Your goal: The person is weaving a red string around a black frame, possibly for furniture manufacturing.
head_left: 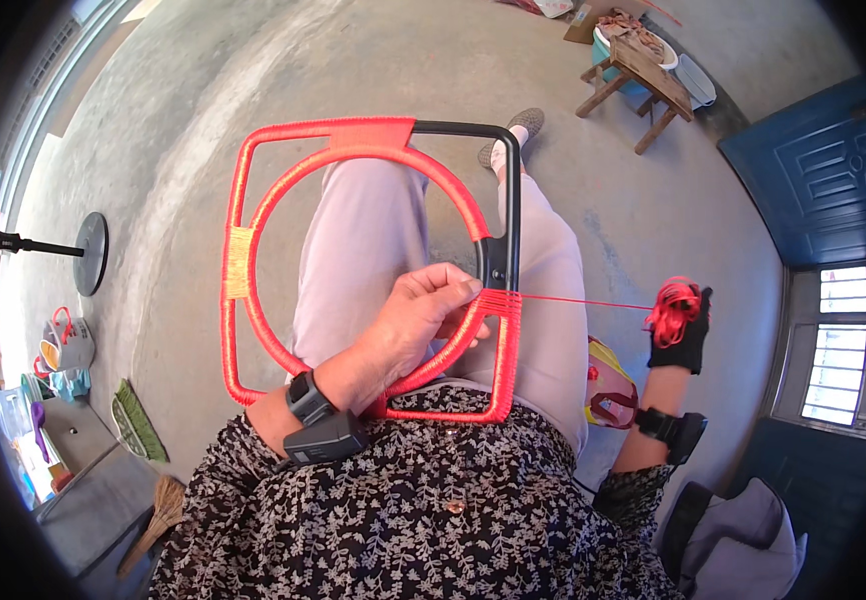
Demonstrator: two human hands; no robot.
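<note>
A square frame (371, 133) with a ring inside it rests over my lap. Red cord wraps most of its tubing, and a yellow wrapped band (240, 262) joins ring and frame on the left. The upper right corner (513, 200) is bare black. My left hand (415, 318) grips the ring's right side, thumb on top and fingers partly hidden beneath, beside fresh red windings. A taut red strand (583, 300) runs from there to a bundle of red cord (675, 312). My right hand (681, 345), in a black glove, is closed on this bundle, well right of the frame.
A wooden stool (643, 75) stands at the far right beside a tub. A blue door (823, 180) is on the right, and a grey cushioned item (743, 535) lies below it. On the left are a black round stand (93, 253), a green brush (135, 422) and a straw broom (156, 515).
</note>
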